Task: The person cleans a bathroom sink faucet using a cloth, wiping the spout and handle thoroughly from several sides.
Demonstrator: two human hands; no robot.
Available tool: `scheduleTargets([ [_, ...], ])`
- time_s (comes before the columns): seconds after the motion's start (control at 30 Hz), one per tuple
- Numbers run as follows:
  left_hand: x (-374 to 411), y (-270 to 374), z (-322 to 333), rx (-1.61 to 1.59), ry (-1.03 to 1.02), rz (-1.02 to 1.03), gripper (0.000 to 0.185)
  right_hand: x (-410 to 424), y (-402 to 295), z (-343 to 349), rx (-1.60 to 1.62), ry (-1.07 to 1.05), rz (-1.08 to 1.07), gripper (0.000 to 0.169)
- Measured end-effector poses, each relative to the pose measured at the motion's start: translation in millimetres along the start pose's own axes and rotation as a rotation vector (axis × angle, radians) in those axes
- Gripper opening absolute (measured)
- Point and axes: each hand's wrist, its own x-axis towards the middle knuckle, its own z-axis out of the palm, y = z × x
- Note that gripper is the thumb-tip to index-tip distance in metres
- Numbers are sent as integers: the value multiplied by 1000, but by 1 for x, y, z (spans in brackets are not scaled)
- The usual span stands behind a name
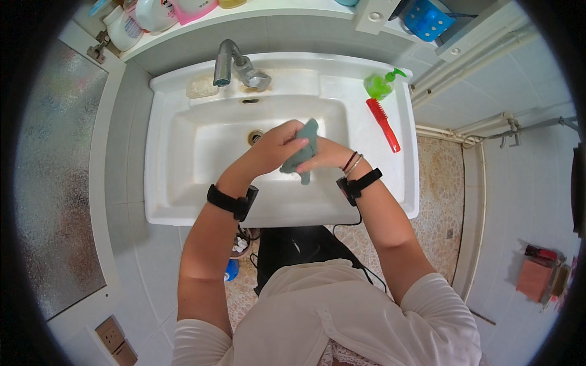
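Both hands grip a crumpled grey-green cloth (306, 148) above the basin of a white ceramic sink (219, 192). My left hand (280, 145) holds it from the left, thumb across its front. From the right, my right hand (327, 154) pinches its lower part with the thumb; most of its fingers are hidden behind the cloth. The drain (255, 137) shows just beyond my left hand. A chrome faucet (238, 64) stands at the back of the sink, its spout away from the hands.
A red comb (383, 126) and a green pump bottle (380, 86) occupy the sink's right ledge. Bar soap (203, 87) sits at the back left. Above, a shelf (274, 10) carries several bottles and a blue dotted cup (428, 20). A frosted-glass door (59, 183) stands at the left.
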Motion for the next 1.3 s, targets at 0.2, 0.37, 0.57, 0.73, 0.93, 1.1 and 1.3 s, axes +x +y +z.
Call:
scheduleTargets([
  [0.2,-6,-9,-10,-124,168,47,14,-13,25,14,57,145,141,47],
  [0.37,-5,-21,-19,-119,306,33,15,-15,68,9,13,329,110,47],
  [0.57,0,-27,-25,-262,520,-6,15,-15,75,5,204,380,60,42],
  [0.73,11,-56,-35,-163,668,79,15,-20,49,20,705,312,327,42],
  [0.93,13,-48,-4,236,693,168,20,-2,50,35,1017,430,244,38],
  [1.1,9,-46,50,623,343,274,23,26,27,44,1097,793,215,20],
  [1.3,12,-64,39,426,596,80,20,32,-14,51,1217,877,193,26],
])
